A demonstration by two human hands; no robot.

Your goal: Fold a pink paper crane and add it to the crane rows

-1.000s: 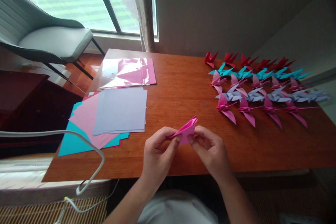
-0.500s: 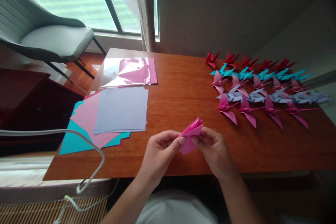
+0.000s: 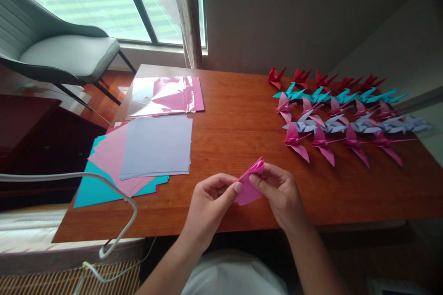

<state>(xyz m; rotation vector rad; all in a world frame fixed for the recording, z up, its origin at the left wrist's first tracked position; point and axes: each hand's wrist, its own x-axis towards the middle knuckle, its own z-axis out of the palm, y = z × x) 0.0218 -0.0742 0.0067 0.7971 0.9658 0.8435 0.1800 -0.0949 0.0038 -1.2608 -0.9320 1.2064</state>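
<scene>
A folded piece of pink origami paper (image 3: 249, 188) is held above the near edge of the table, its layers stacked along the upper edge. My left hand (image 3: 213, 200) pinches its left corner between thumb and fingers. On the other side my right hand (image 3: 279, 189) grips it, the thumb pressed flat on the front face and the fingers behind, partly hidden. To the right stand rows of folded paper cranes: red (image 3: 321, 79), turquoise (image 3: 318, 96), light pink (image 3: 308, 109), pale lavender (image 3: 334, 124) and deep pink (image 3: 323, 143).
On the left of the wooden table (image 3: 235, 115) lie lavender sheets (image 3: 157, 147) over pink and turquoise paper (image 3: 100, 191). Behind them is a clear plastic packet (image 3: 166, 96) with pink paper. A white cable (image 3: 133, 214) bends past the table's left front corner. A chair (image 3: 69, 57) stands by the window.
The upper layers of the pink paper, fanned apart before, now lie closer together. My right thumb has moved up and left across its face. The whole view has shifted slightly.
</scene>
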